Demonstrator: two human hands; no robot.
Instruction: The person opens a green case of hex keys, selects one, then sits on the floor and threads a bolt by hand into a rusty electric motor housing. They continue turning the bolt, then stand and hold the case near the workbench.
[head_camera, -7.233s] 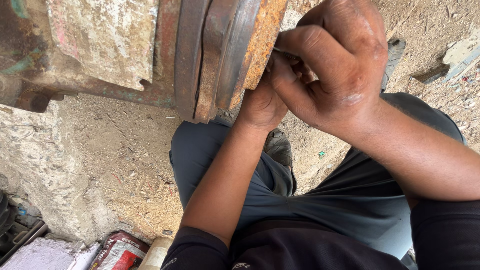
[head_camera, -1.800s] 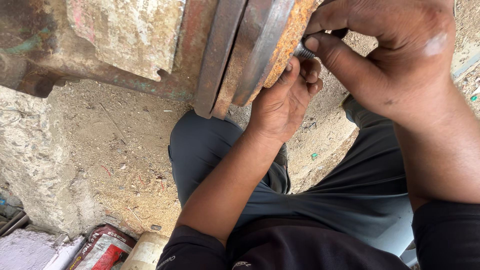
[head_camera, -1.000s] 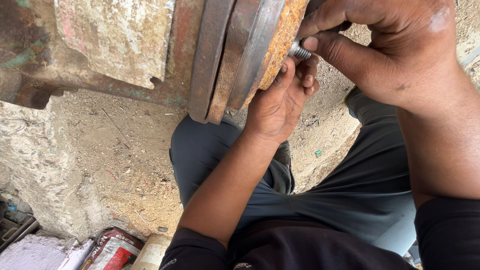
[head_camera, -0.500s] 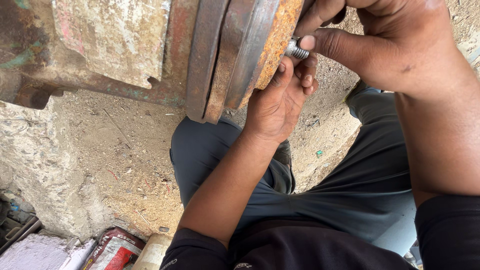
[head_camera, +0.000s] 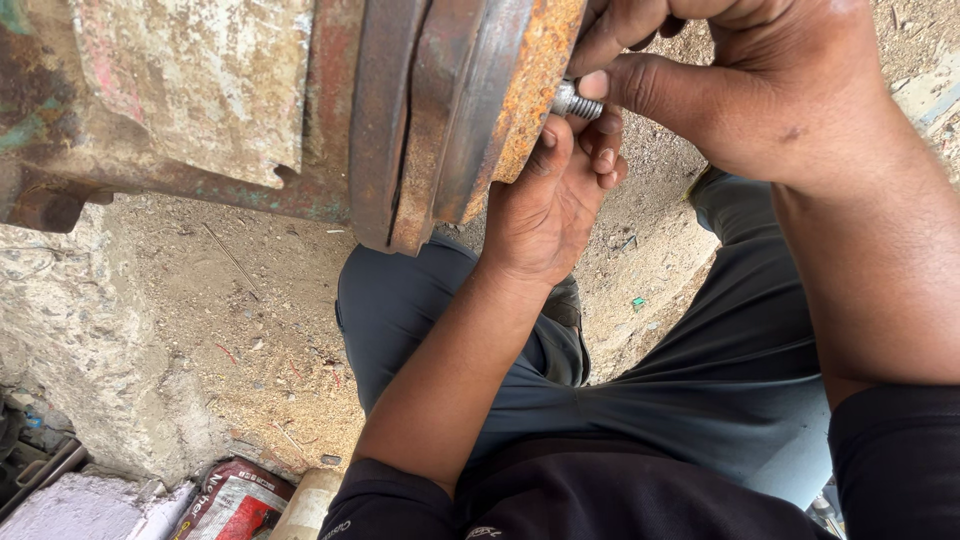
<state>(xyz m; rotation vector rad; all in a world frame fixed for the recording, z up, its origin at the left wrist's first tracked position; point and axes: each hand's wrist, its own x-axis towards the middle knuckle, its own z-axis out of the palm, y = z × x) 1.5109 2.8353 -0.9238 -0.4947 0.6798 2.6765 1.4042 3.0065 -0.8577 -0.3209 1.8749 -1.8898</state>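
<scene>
Showing more thread than a second ago: bolt (head_camera: 577, 101), silver, threaded, standing out from the rusty flange (head_camera: 530, 90) face, where earlier views had it largely covered by fingers. Judged as backing out of, or being turned in, its hole; direction of turn not readable.

Bolt, location: upper centre of view, at the orange-rusted outer disc of a stacked flange assembly, just right of the disc edge, between both hands.

Bolt, orientation: long axis roughly horizontal, square to the flange face; free end pointing right and slightly down, toward right thumb; other end hidden in the flange.

Right hand (head_camera: 760, 80): curled, thumb tip touching the bolt end, forefinger bent over it from above; pinch appears closed on the bolt, contact partly hidden.

Left hand (head_camera: 555, 200): raised from below, thumb pressed on the flange edge, fingers folded loosely beneath the bolt; nothing seen gripped, touch on the bolt uncertain.

Surroundings: sandy ground (head_camera: 250, 330), grey trousers (head_camera: 640, 400), red-labelled can (head_camera: 232, 500) lower left.
</scene>
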